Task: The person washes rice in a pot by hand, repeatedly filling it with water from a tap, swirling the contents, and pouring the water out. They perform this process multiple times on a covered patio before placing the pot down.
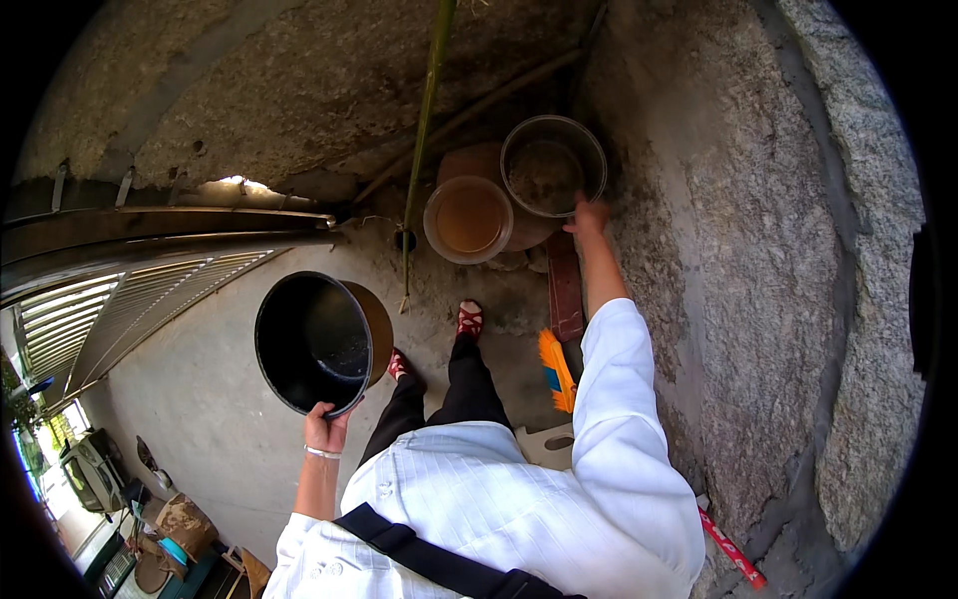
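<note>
My left hand (325, 431) grips the lower rim of a deep round cooking pot (371, 329), black inside and brownish outside. The pot is tilted with its mouth toward me, and small shiny spots show on its bottom. Out to the right, my right hand (589, 217) is closed on the near rim of a clear round plastic tub (552, 170); its fingers are partly hidden. Beside that tub sits a second clear round tub (469, 222) with a brownish inside. Both are over a reddish-brown rounded vessel (469, 165), mostly covered by them.
A rough stone wall (738, 250) rises close on my right. A green bamboo pole (423, 130) stands ahead. Near my right arm are an orange brush-like thing (555, 371) and a reddish plank (564, 290). Metal railings (150, 299) run along the left; a red stick (733, 549) lies low right.
</note>
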`<state>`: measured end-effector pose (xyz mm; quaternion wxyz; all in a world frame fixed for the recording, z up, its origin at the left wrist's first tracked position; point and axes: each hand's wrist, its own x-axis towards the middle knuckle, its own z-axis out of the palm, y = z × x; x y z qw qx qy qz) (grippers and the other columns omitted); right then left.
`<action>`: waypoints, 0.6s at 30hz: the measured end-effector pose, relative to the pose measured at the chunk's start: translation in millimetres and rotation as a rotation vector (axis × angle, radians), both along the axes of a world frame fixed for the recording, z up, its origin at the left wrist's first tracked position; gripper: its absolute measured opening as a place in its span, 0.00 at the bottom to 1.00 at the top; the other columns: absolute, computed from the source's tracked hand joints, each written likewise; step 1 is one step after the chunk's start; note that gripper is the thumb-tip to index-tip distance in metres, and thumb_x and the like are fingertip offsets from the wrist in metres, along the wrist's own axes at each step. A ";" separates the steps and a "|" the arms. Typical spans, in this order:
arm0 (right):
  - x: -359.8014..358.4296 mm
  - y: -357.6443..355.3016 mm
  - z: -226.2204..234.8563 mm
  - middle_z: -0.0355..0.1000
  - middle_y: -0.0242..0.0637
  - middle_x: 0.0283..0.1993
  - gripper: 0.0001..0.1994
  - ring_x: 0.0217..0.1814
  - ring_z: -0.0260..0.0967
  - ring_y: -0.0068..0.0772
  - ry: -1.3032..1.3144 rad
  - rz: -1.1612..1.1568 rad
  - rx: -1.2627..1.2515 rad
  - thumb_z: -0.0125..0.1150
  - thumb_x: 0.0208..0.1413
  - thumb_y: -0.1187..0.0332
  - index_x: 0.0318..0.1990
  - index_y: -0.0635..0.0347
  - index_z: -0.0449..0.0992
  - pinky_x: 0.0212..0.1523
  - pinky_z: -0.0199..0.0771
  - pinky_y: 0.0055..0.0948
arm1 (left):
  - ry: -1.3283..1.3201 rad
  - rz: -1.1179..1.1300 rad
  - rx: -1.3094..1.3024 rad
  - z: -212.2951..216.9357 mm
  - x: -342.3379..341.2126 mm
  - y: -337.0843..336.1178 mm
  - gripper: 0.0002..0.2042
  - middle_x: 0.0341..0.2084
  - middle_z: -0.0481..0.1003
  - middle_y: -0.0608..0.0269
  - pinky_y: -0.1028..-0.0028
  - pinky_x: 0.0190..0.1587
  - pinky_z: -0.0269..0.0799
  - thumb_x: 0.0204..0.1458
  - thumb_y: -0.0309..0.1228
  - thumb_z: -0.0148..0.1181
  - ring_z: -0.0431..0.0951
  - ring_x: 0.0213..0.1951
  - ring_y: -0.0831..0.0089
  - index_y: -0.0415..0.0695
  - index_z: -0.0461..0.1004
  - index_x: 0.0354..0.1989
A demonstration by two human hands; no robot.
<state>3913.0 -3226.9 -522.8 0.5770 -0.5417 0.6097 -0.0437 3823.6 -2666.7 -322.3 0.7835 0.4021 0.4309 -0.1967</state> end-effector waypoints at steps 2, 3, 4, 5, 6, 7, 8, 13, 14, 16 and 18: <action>-7.9 -0.6 -5.8 0.67 0.51 0.49 0.25 0.45 0.70 0.51 0.152 0.081 -0.138 0.56 0.54 0.62 0.53 0.73 0.61 0.34 0.76 0.43 | 0.011 0.006 -0.014 -2.7 3.1 -0.6 0.22 0.50 0.59 0.29 0.42 0.59 0.54 0.40 0.17 0.38 0.61 0.52 0.35 0.15 0.50 0.45; -14.3 1.5 -16.3 0.67 0.52 0.48 0.26 0.45 0.70 0.51 0.271 0.143 -0.271 0.57 0.52 0.63 0.53 0.72 0.62 0.36 0.76 0.40 | 0.018 0.010 -0.019 -2.8 5.2 -1.2 0.22 0.50 0.59 0.29 0.42 0.60 0.54 0.40 0.17 0.38 0.61 0.52 0.35 0.15 0.50 0.46; -22.1 1.1 -25.6 0.68 0.52 0.47 0.25 0.46 0.69 0.49 0.272 0.121 -0.395 0.57 0.52 0.63 0.54 0.70 0.62 0.38 0.74 0.38 | 0.010 -0.001 -0.030 -2.4 7.3 -2.8 0.22 0.50 0.59 0.30 0.42 0.59 0.54 0.40 0.17 0.38 0.61 0.52 0.35 0.16 0.50 0.46; -23.3 7.8 -22.7 0.68 0.52 0.47 0.24 0.46 0.69 0.48 0.276 0.110 -0.516 0.57 0.52 0.64 0.55 0.68 0.62 0.41 0.73 0.35 | 0.001 0.000 -0.033 0.9 7.1 -6.7 0.22 0.51 0.59 0.30 0.42 0.59 0.54 0.40 0.17 0.38 0.61 0.53 0.35 0.16 0.50 0.46; -19.7 35.3 30.3 0.68 0.50 0.47 0.23 0.46 0.69 0.45 0.152 0.040 -0.622 0.55 0.54 0.65 0.56 0.65 0.63 0.44 0.71 0.33 | -0.007 0.029 -0.030 3.0 0.5 -8.4 0.22 0.51 0.59 0.30 0.42 0.59 0.54 0.40 0.17 0.38 0.61 0.53 0.35 0.17 0.50 0.47; -23.5 57.2 65.4 0.69 0.49 0.47 0.21 0.46 0.69 0.43 0.032 -0.059 -0.730 0.53 0.55 0.66 0.56 0.62 0.63 0.47 0.70 0.31 | -0.006 0.042 -0.020 5.0 -0.1 -10.3 0.20 0.50 0.59 0.31 0.43 0.58 0.56 0.40 0.17 0.38 0.62 0.52 0.36 0.18 0.52 0.45; -28.6 72.8 68.7 0.69 0.48 0.47 0.20 0.46 0.69 0.43 -0.129 0.015 -0.827 0.52 0.55 0.69 0.55 0.62 0.65 0.47 0.69 0.32 | -0.005 0.046 -0.013 7.0 0.8 -12.2 0.18 0.49 0.60 0.32 0.44 0.57 0.59 0.41 0.16 0.38 0.63 0.52 0.37 0.19 0.54 0.43; -16.2 133.2 69.1 0.72 0.42 0.42 0.14 0.43 0.68 0.45 -0.450 0.747 -1.111 0.53 0.48 0.77 0.45 0.62 0.72 0.45 0.69 0.39 | 0.036 0.061 0.006 -5.2 1.6 -1.8 0.23 0.52 0.58 0.30 0.41 0.59 0.53 0.40 0.17 0.37 0.60 0.54 0.36 0.17 0.50 0.48; -7.9 142.1 57.8 0.72 0.40 0.42 0.13 0.44 0.68 0.44 -0.363 0.903 -1.077 0.54 0.47 0.76 0.43 0.62 0.74 0.48 0.68 0.39 | 0.037 0.058 0.014 -4.6 2.6 -2.9 0.23 0.52 0.58 0.30 0.41 0.59 0.53 0.40 0.17 0.37 0.60 0.54 0.36 0.17 0.50 0.48; 10.5 148.8 39.8 0.72 0.40 0.43 0.12 0.46 0.67 0.43 -0.286 1.111 -1.180 0.52 0.49 0.73 0.41 0.61 0.75 0.54 0.61 0.41 | 0.031 0.053 0.015 -4.9 2.2 -1.9 0.23 0.52 0.58 0.30 0.41 0.59 0.53 0.40 0.17 0.37 0.60 0.54 0.36 0.17 0.50 0.48; 25.0 159.0 37.7 0.72 0.40 0.44 0.11 0.48 0.66 0.41 -0.102 1.369 -1.139 0.52 0.49 0.70 0.39 0.60 0.76 0.58 0.57 0.41 | 0.016 0.057 0.006 -6.5 -0.3 1.6 0.23 0.51 0.58 0.30 0.41 0.59 0.54 0.40 0.17 0.37 0.60 0.54 0.36 0.17 0.50 0.48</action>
